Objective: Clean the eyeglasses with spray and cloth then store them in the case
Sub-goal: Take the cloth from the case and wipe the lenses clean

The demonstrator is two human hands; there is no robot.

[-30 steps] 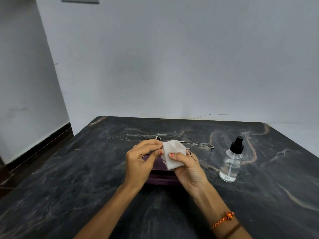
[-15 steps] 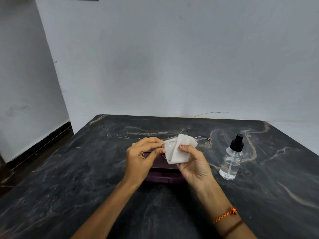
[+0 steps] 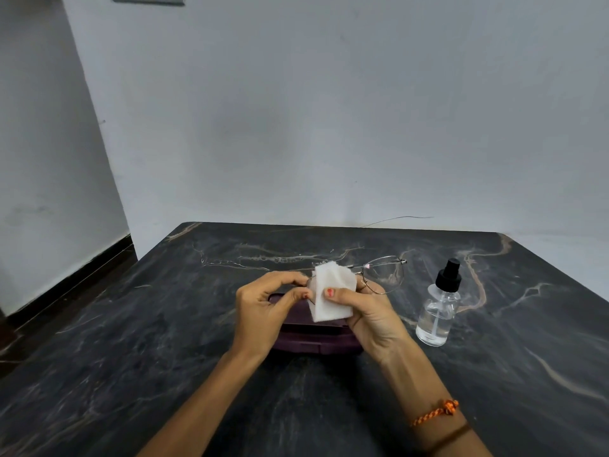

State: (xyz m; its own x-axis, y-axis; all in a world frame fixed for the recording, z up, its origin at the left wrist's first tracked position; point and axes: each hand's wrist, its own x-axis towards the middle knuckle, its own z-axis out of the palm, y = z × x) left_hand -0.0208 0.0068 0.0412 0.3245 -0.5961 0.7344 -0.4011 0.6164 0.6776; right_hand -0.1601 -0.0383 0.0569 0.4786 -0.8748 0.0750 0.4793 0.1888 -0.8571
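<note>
Thin metal-framed eyeglasses [image 3: 385,273] are held above the table, one lens sticking out to the right. My left hand [image 3: 263,311] pinches the frame's left end. My right hand [image 3: 372,311] presses a folded white cloth [image 3: 329,291] over the left lens, thumb on top. The cloth hides that lens. A dark purple glasses case [image 3: 316,341] lies shut on the table under both hands. A clear spray bottle [image 3: 438,311] with a black nozzle stands upright to the right of my right hand.
The dark marbled table [image 3: 164,324] ends at a white wall behind. Its left edge drops to a floor with a dark skirting. A thin wire [image 3: 398,220] lies along the wall at the table's back edge.
The cloth has shifted and unfolded a little over the left lens as my right thumb rubs it. The uncovered lens has tilted up to the right. The bottle and case stay put.
</note>
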